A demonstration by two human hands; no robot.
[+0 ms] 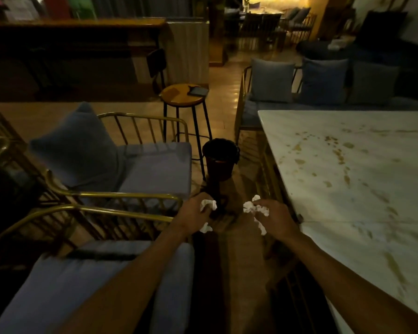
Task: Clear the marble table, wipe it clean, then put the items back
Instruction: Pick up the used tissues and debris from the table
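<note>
Both arms extend forward over the floor strip between the seating and the marble bench point(362, 169). The left hand point(195, 213) has its fingers curled tight around a crumpled white tissue point(208, 205), with a second white tuft showing below the palm. The right hand point(273, 218) likewise has its fingers clamped on a crumpled white tissue wad point(255, 209), a strip of it trailing down toward the wrist. The two hands are near each other but apart, and neither touches the bench. The bench occupies the right side of the view; its white top carries scattered brownish stains and streaks. Directly ahead of the hands, on the floor, stands a dark round waste bin point(220, 157); its contents cannot be made out in the dim light. Left of the bin is a gold-framed armchair point(121, 169) with blue cushions and a blue pillow point(75, 145); a second such chair sits nearer the viewer. Behind the bin stands a round wooden stool point(182, 96) with what appears to be a dark tablet or phone point(198, 91) lying on its seat. Beyond the bench is a sofa point(256, 107) with three cushions.
</note>
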